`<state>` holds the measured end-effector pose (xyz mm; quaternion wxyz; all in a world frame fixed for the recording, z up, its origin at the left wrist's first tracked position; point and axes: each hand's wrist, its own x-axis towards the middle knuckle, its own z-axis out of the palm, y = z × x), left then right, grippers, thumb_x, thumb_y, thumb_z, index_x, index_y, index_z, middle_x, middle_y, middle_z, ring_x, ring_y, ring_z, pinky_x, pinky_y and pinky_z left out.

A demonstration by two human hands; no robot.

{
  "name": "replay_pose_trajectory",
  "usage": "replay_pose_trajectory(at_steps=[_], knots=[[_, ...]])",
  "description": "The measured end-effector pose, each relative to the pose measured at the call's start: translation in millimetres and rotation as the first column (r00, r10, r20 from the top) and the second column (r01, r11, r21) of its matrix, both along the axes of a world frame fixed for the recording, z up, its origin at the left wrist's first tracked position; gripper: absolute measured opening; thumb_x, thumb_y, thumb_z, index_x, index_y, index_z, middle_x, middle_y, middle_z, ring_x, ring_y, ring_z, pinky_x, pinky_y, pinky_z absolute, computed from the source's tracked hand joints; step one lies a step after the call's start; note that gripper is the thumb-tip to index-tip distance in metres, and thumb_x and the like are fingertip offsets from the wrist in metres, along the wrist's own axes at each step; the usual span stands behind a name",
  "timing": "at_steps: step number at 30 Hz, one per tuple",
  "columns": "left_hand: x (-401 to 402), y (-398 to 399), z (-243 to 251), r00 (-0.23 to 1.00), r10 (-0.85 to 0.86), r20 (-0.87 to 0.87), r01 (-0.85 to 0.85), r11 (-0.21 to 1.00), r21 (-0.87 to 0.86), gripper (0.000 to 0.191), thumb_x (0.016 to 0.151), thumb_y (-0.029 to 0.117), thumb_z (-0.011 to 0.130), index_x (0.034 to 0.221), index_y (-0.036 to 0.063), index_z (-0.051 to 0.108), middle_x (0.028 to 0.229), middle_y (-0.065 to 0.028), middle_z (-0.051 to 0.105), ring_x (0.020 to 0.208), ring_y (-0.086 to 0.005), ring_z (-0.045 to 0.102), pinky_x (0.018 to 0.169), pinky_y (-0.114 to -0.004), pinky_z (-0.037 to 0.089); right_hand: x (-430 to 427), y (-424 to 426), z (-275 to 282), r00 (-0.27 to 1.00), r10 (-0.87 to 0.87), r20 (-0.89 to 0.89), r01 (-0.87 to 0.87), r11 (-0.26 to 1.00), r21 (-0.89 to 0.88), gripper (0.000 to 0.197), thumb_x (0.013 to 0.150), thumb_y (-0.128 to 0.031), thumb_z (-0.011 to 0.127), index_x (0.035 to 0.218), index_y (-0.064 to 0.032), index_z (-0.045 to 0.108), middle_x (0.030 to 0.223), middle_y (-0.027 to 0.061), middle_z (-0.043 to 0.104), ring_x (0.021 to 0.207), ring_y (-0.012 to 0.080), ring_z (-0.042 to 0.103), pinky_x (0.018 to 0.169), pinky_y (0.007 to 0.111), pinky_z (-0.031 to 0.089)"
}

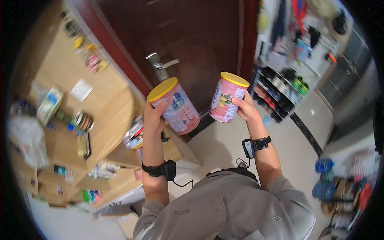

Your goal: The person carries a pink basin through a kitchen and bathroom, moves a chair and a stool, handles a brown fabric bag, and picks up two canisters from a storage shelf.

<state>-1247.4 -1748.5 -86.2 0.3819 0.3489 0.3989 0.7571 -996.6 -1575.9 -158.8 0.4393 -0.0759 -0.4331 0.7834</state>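
Observation:
Each of my hands holds a pink cylindrical canister up in front of me, the two held apart. My left hand [155,115] grips the larger-looking canister [180,111], thumb on its printed side below the yellow lid [162,89]. That canister tilts, lid to the upper left. Around the right side of the other canister [225,100] closes my right hand [245,107], its thumb on a block of print. This one also has a yellow lid [235,79], and shows a plant picture. Both lids are on. My fingers behind the canisters are mostly hidden.
A dark red door [195,36] with a metal handle [160,66] stands ahead. To the left, wooden shelving [114,111] carries many small items. A shoe rack [279,87] is at the right. Blue water bottles [324,189] stand lower right on the tiled floor [288,141].

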Motion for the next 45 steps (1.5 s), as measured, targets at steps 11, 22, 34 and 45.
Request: replay_pose_trajectory(at_steps=[11, 22, 34, 45], knots=[[153, 150, -67, 0.942, -0.337, 0.003, 0.331, 0.925, -0.185, 0.055, 0.068, 0.001, 0.070, 0.117, 0.0029, 0.045, 0.110, -0.0089, 0.055, 0.101, -0.0206, 0.055, 0.093, -0.036, 0.041, 223, 37, -54, 0.842, -0.491, 0.223, 0.500, 0.866, 0.015, 0.073, 0.061, -0.006, 0.077, 0.124, -0.0041, 0.039, 0.114, 0.0077, 0.054, 0.106, 0.0186, 0.052, 0.095, 0.036, 0.040], [271, 265, -122, 0.772, -0.626, 0.108, 0.634, 0.748, -0.196, 0.053, 0.073, 0.008, 0.069, 0.120, 0.0006, 0.043, 0.112, -0.0099, 0.054, 0.104, -0.0217, 0.054, 0.094, -0.038, 0.040, 376, 23, -90, 0.642, -0.733, 0.225, 0.766, 0.625, -0.150, 0.072, 0.064, -0.012, 0.078, 0.124, -0.0032, 0.038, 0.114, 0.0102, 0.053, 0.105, 0.0215, 0.053, 0.094, 0.039, 0.042], [362, 367, -124, 0.378, -0.926, 0.001, 0.905, 0.369, -0.212, 0.063, 0.067, 0.015, 0.077, 0.119, 0.0012, 0.045, 0.114, -0.0088, 0.053, 0.106, -0.0184, 0.052, 0.094, -0.033, 0.039, 386, -7, -83, 0.316, -0.854, 0.413, 0.940, 0.342, -0.013, 0.080, 0.058, -0.014, 0.080, 0.126, -0.0034, 0.038, 0.116, 0.0094, 0.053, 0.107, 0.0207, 0.052, 0.095, 0.037, 0.039], [421, 388, -121, 0.060, -0.954, -0.293, 0.976, 0.118, -0.182, 0.085, 0.056, 0.008, 0.081, 0.127, 0.0006, 0.034, 0.118, -0.0104, 0.052, 0.109, -0.0196, 0.051, 0.096, -0.035, 0.039, 341, -10, -69, -0.018, -0.832, 0.555, 0.970, 0.119, 0.210, 0.095, 0.052, -0.023, 0.083, 0.130, -0.0017, 0.034, 0.121, 0.0109, 0.049, 0.114, 0.0224, 0.047, 0.098, 0.037, 0.036]])
